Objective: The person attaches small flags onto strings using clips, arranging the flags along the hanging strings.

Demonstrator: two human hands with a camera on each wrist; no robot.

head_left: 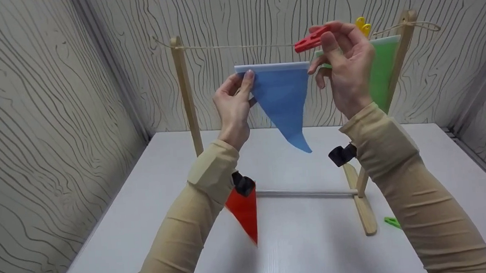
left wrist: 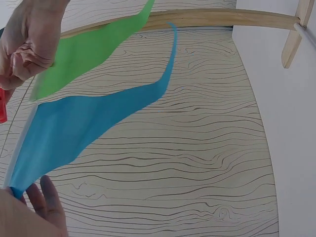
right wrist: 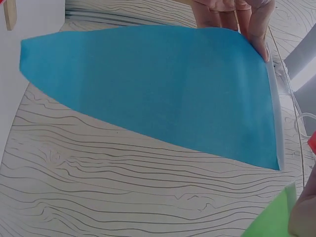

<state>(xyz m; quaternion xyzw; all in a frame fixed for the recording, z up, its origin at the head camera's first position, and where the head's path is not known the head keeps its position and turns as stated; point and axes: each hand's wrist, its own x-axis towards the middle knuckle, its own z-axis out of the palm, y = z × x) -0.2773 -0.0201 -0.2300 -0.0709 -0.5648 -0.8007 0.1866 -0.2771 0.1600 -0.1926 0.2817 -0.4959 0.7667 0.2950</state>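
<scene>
My left hand point(head_left: 233, 107) pinches the upper left corner of a blue triangular pennant point(head_left: 282, 92), thumb in front of its white top band. The pennant hangs just below a string point(head_left: 237, 47), its tip curling to the right. Up at the string, my right hand point(head_left: 350, 62) holds a red clothespin point(head_left: 311, 40) between thumb and fingers; its lower fingers are near the pennant's right corner, and whether they touch is unclear. Behind that hand a green pennant point(head_left: 384, 68) hangs at the string, with a yellow clothespin point(head_left: 363, 27) above it, partly hidden.
The string runs between two wooden posts, left point(head_left: 186, 93) and right point(head_left: 406, 46). A pale rod point(head_left: 305, 192) joins the stand low down to a wooden foot point(head_left: 366, 213). A red pennant point(head_left: 245, 214) and a green clothespin point(head_left: 392, 222) are partly hidden by the arms.
</scene>
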